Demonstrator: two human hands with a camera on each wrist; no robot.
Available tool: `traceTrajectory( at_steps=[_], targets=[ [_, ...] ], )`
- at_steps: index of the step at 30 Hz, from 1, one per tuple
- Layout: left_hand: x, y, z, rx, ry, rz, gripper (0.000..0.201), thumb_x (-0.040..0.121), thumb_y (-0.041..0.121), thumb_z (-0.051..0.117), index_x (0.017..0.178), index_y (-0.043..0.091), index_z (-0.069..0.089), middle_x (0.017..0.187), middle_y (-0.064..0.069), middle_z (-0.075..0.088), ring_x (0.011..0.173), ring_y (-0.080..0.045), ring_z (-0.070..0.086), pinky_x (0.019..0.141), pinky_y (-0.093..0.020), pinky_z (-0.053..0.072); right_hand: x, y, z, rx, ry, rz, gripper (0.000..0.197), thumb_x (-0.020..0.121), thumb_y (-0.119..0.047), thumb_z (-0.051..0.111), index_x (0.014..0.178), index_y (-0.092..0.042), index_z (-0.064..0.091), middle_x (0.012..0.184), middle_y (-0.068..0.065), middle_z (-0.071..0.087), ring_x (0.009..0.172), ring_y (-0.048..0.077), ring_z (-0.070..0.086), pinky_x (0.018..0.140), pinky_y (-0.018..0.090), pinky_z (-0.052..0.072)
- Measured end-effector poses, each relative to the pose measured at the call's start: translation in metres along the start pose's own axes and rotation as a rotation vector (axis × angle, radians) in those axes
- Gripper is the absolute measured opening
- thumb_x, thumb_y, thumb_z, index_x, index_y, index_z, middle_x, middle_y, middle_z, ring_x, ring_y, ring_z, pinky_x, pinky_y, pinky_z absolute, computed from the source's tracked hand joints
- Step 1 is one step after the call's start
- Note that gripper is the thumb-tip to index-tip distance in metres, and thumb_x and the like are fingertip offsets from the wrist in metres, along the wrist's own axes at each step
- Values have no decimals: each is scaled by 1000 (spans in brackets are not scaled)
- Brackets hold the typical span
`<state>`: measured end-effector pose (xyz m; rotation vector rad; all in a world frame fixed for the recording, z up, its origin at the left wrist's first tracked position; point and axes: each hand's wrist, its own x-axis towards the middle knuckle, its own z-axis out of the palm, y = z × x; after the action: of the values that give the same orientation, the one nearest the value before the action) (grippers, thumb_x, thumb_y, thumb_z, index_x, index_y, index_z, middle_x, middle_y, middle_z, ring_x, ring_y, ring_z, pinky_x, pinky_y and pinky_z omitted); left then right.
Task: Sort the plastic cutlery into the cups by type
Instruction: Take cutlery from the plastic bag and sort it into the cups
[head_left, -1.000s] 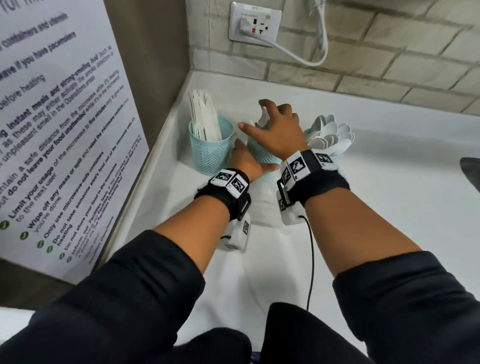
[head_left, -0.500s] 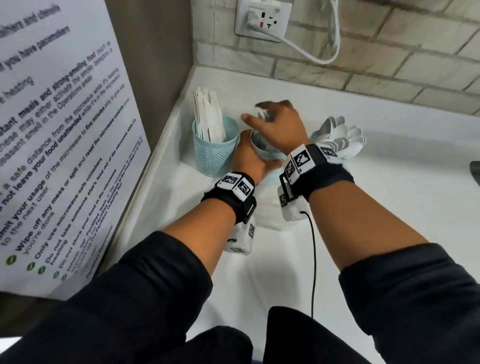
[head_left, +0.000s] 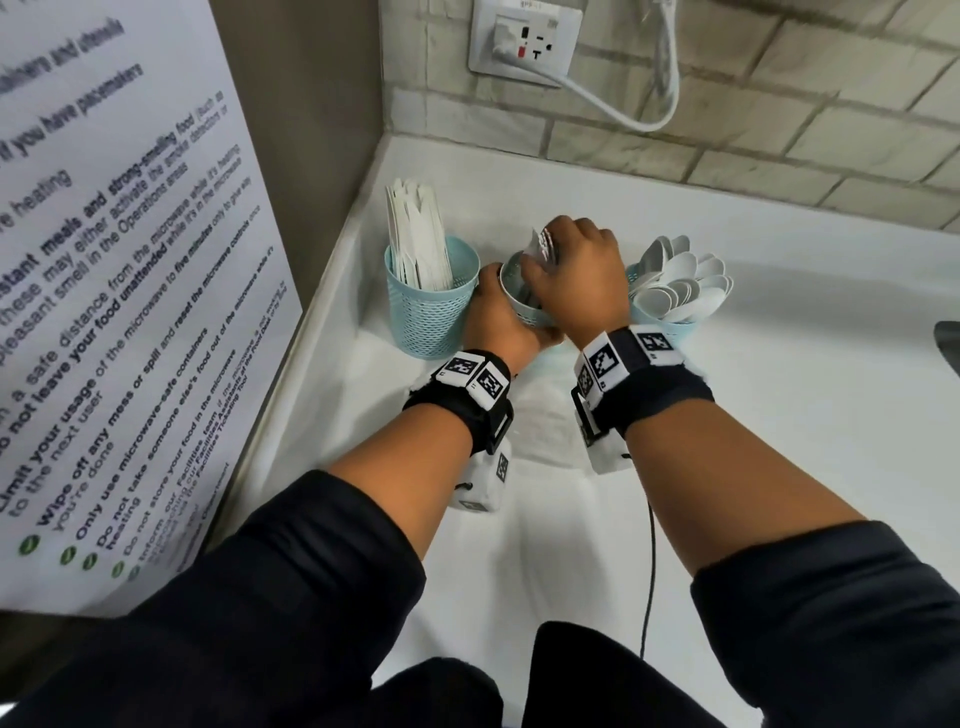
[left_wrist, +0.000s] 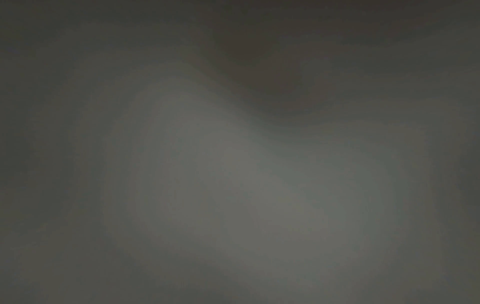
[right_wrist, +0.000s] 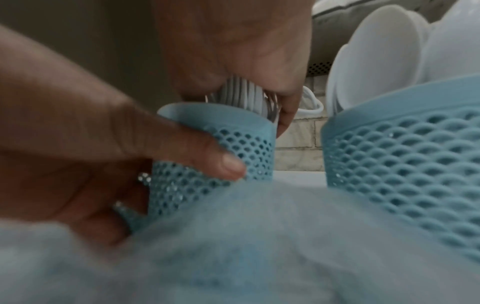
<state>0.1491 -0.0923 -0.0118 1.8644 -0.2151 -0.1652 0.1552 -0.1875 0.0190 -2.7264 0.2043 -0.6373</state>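
- A white counter (head_left: 779, 467) runs into a corner, with a brick-patterned wall along its far edge and a brown panel bearing a printed notice on its left.
- Three light blue mesh cups stand on it in a row near the far left corner.
- The left cup (head_left: 431, 317) holds flat white cutlery standing upright.
- The middle cup (head_left: 519, 306), (right_wrist: 221, 148) stands between the other two, with white cutlery handles rising from it.
- The right cup (head_left: 660, 322), (right_wrist: 405, 160) is filled with white spoons (head_left: 680, 286), bowls up.
- A thin black cable (head_left: 649, 571) lies across the near part of the counter.
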Motion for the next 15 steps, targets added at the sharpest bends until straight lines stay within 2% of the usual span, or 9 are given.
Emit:
traceTrajectory(
  at_steps=[1, 3, 5, 6, 8, 10, 12, 13, 15],
  targets=[
    [3, -2, 2, -17, -14, -2, 82, 65, 10, 82, 132, 7, 35, 122, -2, 54, 99, -9, 49, 67, -3, 36, 3, 1, 0, 52, 36, 17, 32, 81, -30, 56, 97, -2, 61, 97, 19, 62, 93, 37, 54, 73, 33, 37],
    [1, 2, 0, -42, -8, 1, 81, 66, 8, 82, 131, 5, 35, 126, -6, 54, 98, -11, 49, 66, -4, 35, 7, -4, 1, 211, 128, 13, 25, 82, -22, 58, 94, -1, 63, 92, 19, 63, 88, 36, 55, 70, 28, 32],
    [2, -1, -1, -15, 2, 2, 78, 67, 9, 79, 132, 7, 36, 125, -9, 55, 103, -19, 54, 74, -8, 38, 3, -11, 3, 302, 222, -15, 28, 84, -24, 56, 101, -3, 62, 97, 15, 63, 92, 33, 54, 76, 27, 34],
    [0, -1, -2, 11, 5, 1, 78, 68, 10, 79, 133, 8, 37, 123, -10, 56, 107, -22, 56, 79, -14, 39, 0, -12, 4, 305, 243, -10, 35, 85, -31, 53, 108, -7, 60, 105, 12, 62, 98, 32, 52, 82, 29, 36],
    [0, -2, -3, 11, 5, 2, 79, 67, 12, 79, 134, 9, 36, 122, -9, 57, 109, -23, 56, 83, -21, 39, 1, -10, 2, 257, 167, 30, 51, 84, -47, 50, 126, -18, 53, 124, 9, 56, 110, 31, 49, 93, 34, 36],
    [1, -1, -3, 18, -2, 11, 79, 70, 9, 76, 137, 10, 34, 124, -10, 56, 111, -24, 55, 83, -21, 37, 8, -6, -1, 192, 25, 39, 61, 82, -55, 55, 135, -25, 45, 133, 10, 50, 118, 32, 46, 98, 38, 38],
    [1, 1, -3, 37, -23, 18, 76, 75, 5, 69, 140, 8, 30, 128, -13, 54, 115, -26, 54, 83, -20, 35, 13, -6, -3, 90, -59, -10, 59, 81, -60, 54, 129, -26, 52, 127, 11, 55, 113, 32, 51, 94, 38, 44],
    [3, 0, -2, 31, -31, 17, 75, 76, 4, 68, 140, 8, 30, 129, -13, 54, 115, -26, 53, 82, -18, 34, 14, -7, -2, 60, -75, -49, 51, 83, -58, 52, 120, -23, 60, 117, 10, 61, 106, 31, 54, 87, 36, 46],
    [4, 1, -2, 1, -54, 17, 77, 73, 5, 73, 137, 6, 31, 128, -11, 54, 108, -21, 54, 76, -9, 35, 14, -8, 0, 52, -43, -73, 37, 89, -45, 50, 100, -15, 69, 97, 11, 65, 91, 30, 58, 72, 32, 44]
  ],
)
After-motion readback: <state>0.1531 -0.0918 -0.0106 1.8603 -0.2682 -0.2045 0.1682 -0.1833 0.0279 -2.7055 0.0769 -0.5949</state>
